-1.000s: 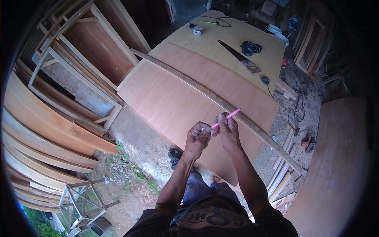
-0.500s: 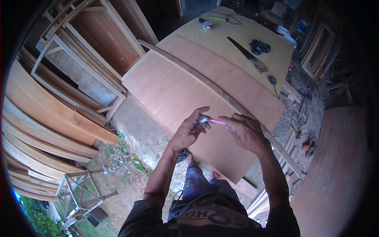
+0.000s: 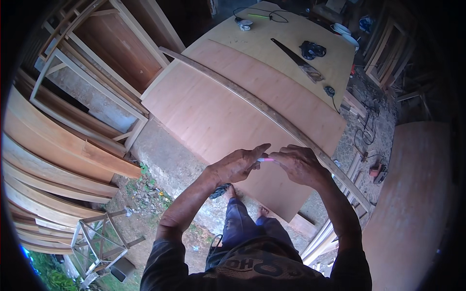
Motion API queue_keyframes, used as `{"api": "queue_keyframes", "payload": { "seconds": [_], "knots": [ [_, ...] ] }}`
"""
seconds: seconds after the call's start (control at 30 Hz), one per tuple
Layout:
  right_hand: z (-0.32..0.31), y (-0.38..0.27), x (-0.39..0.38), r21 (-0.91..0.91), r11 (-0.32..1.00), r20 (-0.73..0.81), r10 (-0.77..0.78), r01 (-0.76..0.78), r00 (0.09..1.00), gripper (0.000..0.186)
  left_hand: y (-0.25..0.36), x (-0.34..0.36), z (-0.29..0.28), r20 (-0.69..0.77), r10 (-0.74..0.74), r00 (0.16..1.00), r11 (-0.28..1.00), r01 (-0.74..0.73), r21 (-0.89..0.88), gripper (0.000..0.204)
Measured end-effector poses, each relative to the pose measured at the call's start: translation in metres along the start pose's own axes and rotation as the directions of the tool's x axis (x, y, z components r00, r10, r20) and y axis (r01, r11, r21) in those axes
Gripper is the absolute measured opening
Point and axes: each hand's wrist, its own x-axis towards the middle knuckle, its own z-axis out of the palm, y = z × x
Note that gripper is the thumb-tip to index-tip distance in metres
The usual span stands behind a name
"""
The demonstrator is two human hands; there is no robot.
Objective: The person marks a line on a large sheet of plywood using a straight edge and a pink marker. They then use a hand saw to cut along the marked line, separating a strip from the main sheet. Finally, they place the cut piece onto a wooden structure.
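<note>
Both of my hands meet over the near part of a reddish plywood sheet. Between them is a slim pen, pink on one side and whitish on the other. My left hand pinches the whitish end, one finger pointing up and away. My right hand grips the pink end, its fingers curled over and hiding part of it. A long narrow wooden strip lies across the plywood, passing just beyond my right hand.
Farther off on a paler sheet lie a handsaw, a black plastic bag, a small dark corded item and a white-topped tool. Boards and frames lean at left. A wooden panel stands at right.
My hands have come closer together and slightly nearer to me, so less of the pen shows between them. My left forearm has swung outward. The view has shifted a little.
</note>
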Motion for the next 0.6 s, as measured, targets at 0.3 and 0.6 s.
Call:
{"api": "queue_keyframes", "payload": {
  "seconds": [0.3,0.6],
  "knots": [
    [0.147,0.104,0.005,0.288,0.939,-0.186,0.249,-0.189,0.951,0.028,-0.12,0.071,0.056,-0.143,-0.072,0.987,0.981,0.044,-0.187,0.07],
    [0.2,0.323,0.089,0.543,0.689,-0.388,0.713,-0.481,0.584,0.022,-0.297,0.194,0.131,-0.515,-0.606,0.606,0.749,0.653,-0.111,0.078]
  ]
}}
